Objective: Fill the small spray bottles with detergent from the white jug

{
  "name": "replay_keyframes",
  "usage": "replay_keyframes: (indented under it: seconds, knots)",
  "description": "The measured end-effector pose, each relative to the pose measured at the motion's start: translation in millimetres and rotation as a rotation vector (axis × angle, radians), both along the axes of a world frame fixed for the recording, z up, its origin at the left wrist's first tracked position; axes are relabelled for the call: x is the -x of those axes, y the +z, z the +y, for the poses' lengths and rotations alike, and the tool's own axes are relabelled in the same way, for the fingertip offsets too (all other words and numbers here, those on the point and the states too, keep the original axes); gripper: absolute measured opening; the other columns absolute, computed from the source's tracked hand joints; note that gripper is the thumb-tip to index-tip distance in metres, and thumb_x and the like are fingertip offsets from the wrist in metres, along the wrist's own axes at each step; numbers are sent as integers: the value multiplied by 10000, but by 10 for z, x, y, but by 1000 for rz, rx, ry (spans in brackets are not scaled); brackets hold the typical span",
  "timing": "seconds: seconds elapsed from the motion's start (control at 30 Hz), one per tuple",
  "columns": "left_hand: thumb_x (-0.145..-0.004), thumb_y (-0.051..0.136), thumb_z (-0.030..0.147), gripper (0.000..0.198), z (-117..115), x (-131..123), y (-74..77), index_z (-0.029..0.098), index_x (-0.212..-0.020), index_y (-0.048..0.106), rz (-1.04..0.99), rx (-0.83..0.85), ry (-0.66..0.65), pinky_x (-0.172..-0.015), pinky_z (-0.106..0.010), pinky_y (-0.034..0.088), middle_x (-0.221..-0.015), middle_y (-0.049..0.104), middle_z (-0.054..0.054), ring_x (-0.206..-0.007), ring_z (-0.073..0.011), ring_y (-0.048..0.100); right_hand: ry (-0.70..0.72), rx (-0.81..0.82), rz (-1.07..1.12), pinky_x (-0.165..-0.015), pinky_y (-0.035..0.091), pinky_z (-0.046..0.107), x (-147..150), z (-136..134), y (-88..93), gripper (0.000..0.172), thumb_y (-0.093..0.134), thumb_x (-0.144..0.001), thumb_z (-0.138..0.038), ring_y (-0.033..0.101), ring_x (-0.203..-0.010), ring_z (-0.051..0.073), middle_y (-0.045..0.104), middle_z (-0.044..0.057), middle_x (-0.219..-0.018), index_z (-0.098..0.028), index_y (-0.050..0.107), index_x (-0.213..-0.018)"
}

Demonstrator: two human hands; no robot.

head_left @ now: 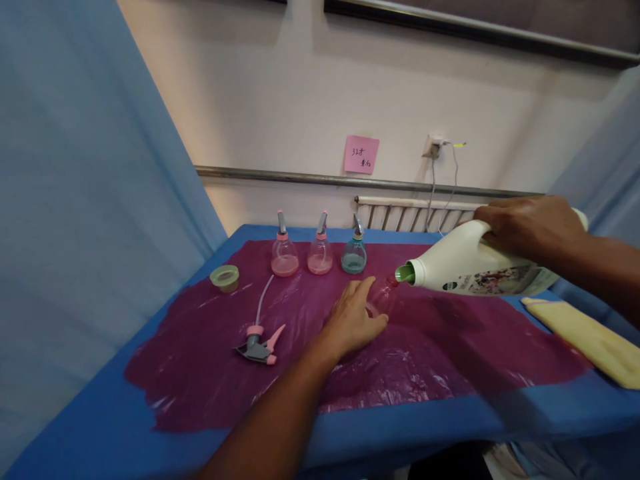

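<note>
My left hand (354,315) is wrapped round a clear pink spray bottle (384,298) with no top on it, standing on the purple plastic sheet. My right hand (535,225) grips the handle of a large cream detergent jug (465,263), tipped to the left. The jug's green-lined mouth (406,273) is right at the pink bottle's neck; whether liquid is flowing I cannot make out. Left of my left hand lies a grey and pink spray head (257,345) with its thin tube. A pale green cap (225,277) rests farther left.
Two pink spray bottles (285,257) (320,255) and a teal spray bottle (354,257), each with some liquid, stand at the back. A folded yellow cloth (590,337) lies at the right. Blue curtains (90,200) flank the table; a metal rail (280,176) runs along the wall.
</note>
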State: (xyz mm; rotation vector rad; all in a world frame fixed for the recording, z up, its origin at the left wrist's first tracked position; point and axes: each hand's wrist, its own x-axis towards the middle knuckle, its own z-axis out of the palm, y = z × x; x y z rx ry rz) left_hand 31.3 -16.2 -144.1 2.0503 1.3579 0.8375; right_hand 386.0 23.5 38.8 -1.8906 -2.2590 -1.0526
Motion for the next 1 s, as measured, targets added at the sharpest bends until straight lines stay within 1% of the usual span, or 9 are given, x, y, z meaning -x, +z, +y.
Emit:
replay_keyframes:
  seconds: [0.1, 0.3, 0.5, 0.57, 0.67, 0.77, 1.0]
  knots:
    - [-889, 788, 362, 903, -2, 1, -4, 264, -1743, 509, -6, 1, 1, -1358, -591, 474, -1674, 626, -167, -1602, -424, 580, 4, -3, -6, -583, 229, 365, 13, -1, 23, 126, 690, -941, -386, 715, -855, 267, 850, 39, -1074, -314, 770, -1007]
    - [-903, 792, 378, 897, 1, -2, -17, 286, -1745, 497, 7, -3, 4, -1365, -592, 462, -1692, 616, -155, -1613, -420, 569, 5, 19, -52, -581, 253, 363, 26, 3, 67, 95, 717, -940, -373, 733, -889, 276, 838, 36, -1080, -311, 740, -1008]
    - [-902, 785, 382, 908, -1, -9, 7, 248, -1752, 497, 23, 12, 11, -1366, -560, 470, -1695, 613, -162, -1604, -408, 580, -8, 14, -48, -566, 220, 363, 116, -58, 121, 63, 704, -933, -329, 719, -841, 267, 823, 48, -1032, -302, 736, -981]
    - [-903, 785, 381, 918, -1, -10, 10, 234, -1759, 488, 31, 15, 14, -1363, -548, 476, -1697, 610, -165, -1608, -403, 577, -18, 36, -59, -562, 218, 357, 159, -92, 151, 90, 658, -969, -333, 719, -839, 268, 831, 55, -1066, -300, 736, -1000]
    - [-905, 797, 379, 923, 0, -11, 6, 253, -1762, 480, 43, 17, 18, -1364, -539, 475, -1696, 611, -154, -1610, -394, 574, -48, 72, -118, -558, 239, 353, 221, -140, 197, 157, 585, -1027, -349, 738, -878, 285, 831, 63, -1097, -298, 731, -1051]
    - [-917, 789, 377, 907, -3, -14, 5, 270, -1763, 478, 40, 16, 19, -1371, -532, 466, -1691, 615, -139, -1609, -382, 576, -64, 71, -146, -566, 253, 358, 265, -171, 227, 165, 575, -1038, -347, 746, -903, 291, 825, 68, -1082, -291, 727, -1065]
    - [-909, 782, 343, 908, -14, -20, 26, 222, -1762, 494, 41, 16, 26, -1331, -521, 507, -1663, 637, -168, -1573, -387, 600, -72, 83, -184, -571, 267, 370, 239, -156, 229, 174, 549, -1059, -361, 761, -918, 302, 813, 70, -1086, -283, 704, -1070]
